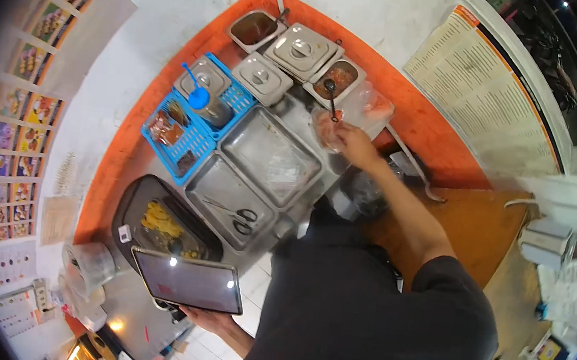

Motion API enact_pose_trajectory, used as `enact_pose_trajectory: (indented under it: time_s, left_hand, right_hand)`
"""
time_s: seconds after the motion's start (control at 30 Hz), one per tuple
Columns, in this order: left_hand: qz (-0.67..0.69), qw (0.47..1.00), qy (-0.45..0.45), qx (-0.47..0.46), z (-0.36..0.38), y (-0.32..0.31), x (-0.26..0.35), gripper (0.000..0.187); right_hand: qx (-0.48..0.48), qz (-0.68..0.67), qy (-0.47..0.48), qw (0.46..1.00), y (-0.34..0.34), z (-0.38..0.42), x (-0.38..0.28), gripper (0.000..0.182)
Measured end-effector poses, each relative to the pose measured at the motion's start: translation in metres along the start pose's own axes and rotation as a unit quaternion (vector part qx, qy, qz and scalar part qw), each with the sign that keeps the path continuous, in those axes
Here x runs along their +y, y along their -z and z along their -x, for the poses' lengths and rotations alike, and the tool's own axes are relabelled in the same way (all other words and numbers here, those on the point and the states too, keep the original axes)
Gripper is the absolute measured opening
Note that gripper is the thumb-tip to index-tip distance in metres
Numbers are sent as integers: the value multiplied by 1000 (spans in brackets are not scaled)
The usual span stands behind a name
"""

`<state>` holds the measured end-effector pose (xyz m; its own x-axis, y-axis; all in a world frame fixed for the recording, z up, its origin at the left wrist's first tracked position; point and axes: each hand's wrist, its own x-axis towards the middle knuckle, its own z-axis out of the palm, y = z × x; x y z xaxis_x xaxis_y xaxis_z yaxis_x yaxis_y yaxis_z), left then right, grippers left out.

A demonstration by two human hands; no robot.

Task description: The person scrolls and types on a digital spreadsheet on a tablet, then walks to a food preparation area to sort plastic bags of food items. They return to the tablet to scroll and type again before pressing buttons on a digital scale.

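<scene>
Read from the middle of the view, photo sheets cover the wall at 9 o'clock. At 8 o'clock, a dark tray of yellow food sits on the desk. Blue baskets stand at 10 o'clock, holding packets and a lidded container. The tablet is at 7 o'clock, tilted, its screen lit. The left grip is at the tablet's lower edge, fingertips partly hidden; I cannot tell whether it closes on it. Scissors lie in a shallow steel tray near the middle, toward 8 o'clock. Lidded steel pans stand from 11 to 12 o'clock. Toward 1 o'clock, a ladle rests in an open pan of reddish food. Below it, also at 1 o'clock, is a clear bag with pinkish contents. The right grip, at 2 o'clock, reaches it with bent fingers; whether they are closed on the plastic, I cannot tell. Farther out at 2 o'clock hangs a printed sheet.
</scene>
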<state>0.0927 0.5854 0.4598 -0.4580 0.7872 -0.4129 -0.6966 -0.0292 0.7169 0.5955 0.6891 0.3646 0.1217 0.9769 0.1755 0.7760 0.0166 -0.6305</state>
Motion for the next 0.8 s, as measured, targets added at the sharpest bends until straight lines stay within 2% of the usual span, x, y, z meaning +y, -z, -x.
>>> enact_pose_trajectory:
  time_s: [0.07, 0.17, 0.27, 0.33, 0.37, 0.4, 0.43, 0.5, 0.63, 0.7, 0.73, 0.8]
  left_hand:
    - [-2, 1000, 27, 10, 13, -6, -8, 59]
    - [-38, 999, -3, 28, 27, -40, -22, 59]
    - [-48, 999, 2, 9, 27, -48, -32, 58]
    - [-44, 999, 20, 15, 25, -53, -36, 54]
    - [-55, 998, 13, 25, 27, -63, -39, 54]
    - [-65, 997, 6, 35, 29, -72, -42, 54]
    - [-68, 997, 0, 32, 30, -77, -44, 53]
    - [-59, 998, 5, 22, 31, -82, -48, 53]
    - [-29, 999, 31, 8, 30, -85, -54, 52]
    - [-32, 999, 41, 0, 28, -88, -58, 51]
    - [-34, 998, 52, -9, 29, -91, -60, 51]
    - [-35, 998, 47, 7, 31, -94, -61, 52]
  right_hand:
    - [58, -32, 11, 998, -22, 10, 0, 18]
    - [-11, -83, -9, 996, -26, 17, 6, 19]
    - [-14, -100, 28, 994, -1, 18, 22, 19]
    - [-28, -100, 15, 994, 21, 14, 37, 18]
    - [-97, 12, -85, 992, 34, 11, 42, 18]
    - [-165, 125, -182, 961, 43, 9, 47, 17]
    - [-167, 123, -181, 961, 47, 8, 54, 17]
    - [-8, 198, -226, 954, 54, 2, 64, 19]
    - [-68, 175, -228, 956, 51, -32, 71, 16]
    - [-72, 173, -34, 982, 22, -41, 86, 17]
    - [-75, 173, -33, 982, 21, -40, 88, 17]
    - [-223, 275, -144, 924, 23, -43, 84, 20]
